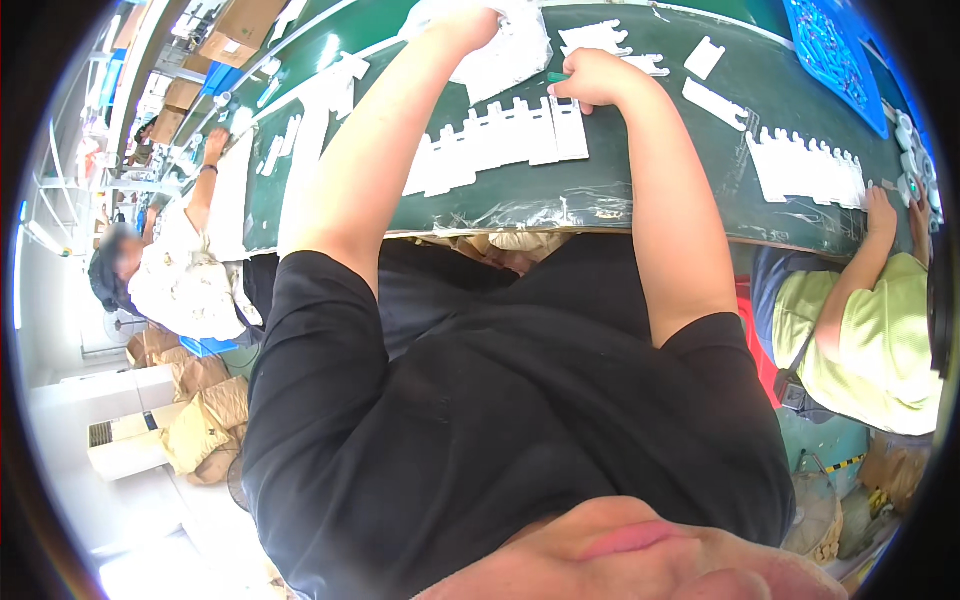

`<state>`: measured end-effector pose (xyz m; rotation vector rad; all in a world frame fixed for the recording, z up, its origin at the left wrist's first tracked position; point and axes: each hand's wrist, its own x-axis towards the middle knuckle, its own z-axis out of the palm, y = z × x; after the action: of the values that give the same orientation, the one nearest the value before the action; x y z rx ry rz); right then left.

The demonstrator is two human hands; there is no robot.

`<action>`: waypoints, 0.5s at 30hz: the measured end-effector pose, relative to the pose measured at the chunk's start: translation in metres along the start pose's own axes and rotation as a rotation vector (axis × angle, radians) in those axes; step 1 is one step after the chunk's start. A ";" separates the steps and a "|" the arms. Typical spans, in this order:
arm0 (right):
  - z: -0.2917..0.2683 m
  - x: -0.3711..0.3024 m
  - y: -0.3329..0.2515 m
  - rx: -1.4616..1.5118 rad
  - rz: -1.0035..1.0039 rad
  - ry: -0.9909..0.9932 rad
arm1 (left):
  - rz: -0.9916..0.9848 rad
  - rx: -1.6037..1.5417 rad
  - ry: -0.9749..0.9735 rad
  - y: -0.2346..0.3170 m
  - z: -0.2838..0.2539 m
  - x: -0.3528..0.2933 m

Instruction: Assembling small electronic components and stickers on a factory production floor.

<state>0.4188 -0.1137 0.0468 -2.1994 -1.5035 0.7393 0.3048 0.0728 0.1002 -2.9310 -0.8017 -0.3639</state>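
Observation:
Across the green work table, my left hand (pixel 478 26) is at a crumpled white plastic bag (pixel 515 55). Its fingers are mostly hidden at the upper edge, so what they do does not show. My right hand (pixel 592 80) is closed, with a small green piece (pixel 557 77) sticking out between its fingers; its kind is too small to tell. Just below that hand lies a flat white notched plate (pixel 571 130), at the right end of a row of similar overlapping white plates (pixel 480 150). More white notched pieces (pixel 595 38) lie beyond my right hand.
A blue tray (pixel 835 50) of small blue parts stands at the far right. Loose white plates (pixel 712 103) and another row of plates (pixel 805 170) lie near a co-worker's hand (pixel 880 212). Another person (pixel 185 265) works at the left. Cardboard boxes (pixel 240 32) stand at the upper left.

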 end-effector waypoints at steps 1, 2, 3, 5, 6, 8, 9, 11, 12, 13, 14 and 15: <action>0.000 -0.001 0.004 0.001 0.005 0.002 | 0.003 0.088 -0.042 0.006 -0.003 -0.005; 0.001 -0.002 0.008 0.010 0.002 0.009 | 0.006 0.175 -0.085 0.013 -0.007 -0.008; 0.001 -0.001 0.005 0.013 -0.017 0.015 | -0.002 0.178 -0.078 0.010 -0.007 -0.010; -0.001 0.001 0.000 0.004 -0.032 0.014 | -0.023 0.146 -0.100 0.005 -0.005 -0.017; -0.001 0.002 0.000 0.003 -0.034 0.011 | -0.023 0.147 -0.098 0.003 -0.006 -0.020; 0.001 0.001 0.000 -0.001 -0.035 0.005 | 0.043 0.105 -0.027 0.003 -0.005 -0.028; -0.002 0.001 0.000 -0.005 -0.032 0.007 | 0.085 0.084 0.015 0.005 -0.005 -0.032; 0.000 0.003 0.002 0.005 -0.014 0.011 | 0.159 0.042 0.096 0.005 -0.004 -0.040; 0.000 0.004 0.002 -0.004 -0.017 0.008 | 0.192 0.020 0.138 0.004 -0.003 -0.045; 0.000 0.004 0.002 -0.003 -0.010 0.014 | 0.224 -0.002 0.180 0.005 -0.002 -0.048; 0.002 0.004 0.003 0.004 0.000 0.014 | 0.257 -0.024 0.222 0.006 -0.001 -0.050; 0.004 0.005 0.000 0.012 0.007 0.013 | 0.354 -0.010 0.263 0.004 0.001 -0.052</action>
<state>0.4176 -0.1093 0.0433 -2.1980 -1.4820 0.7327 0.2638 0.0441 0.0860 -2.8677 -0.2423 -0.6991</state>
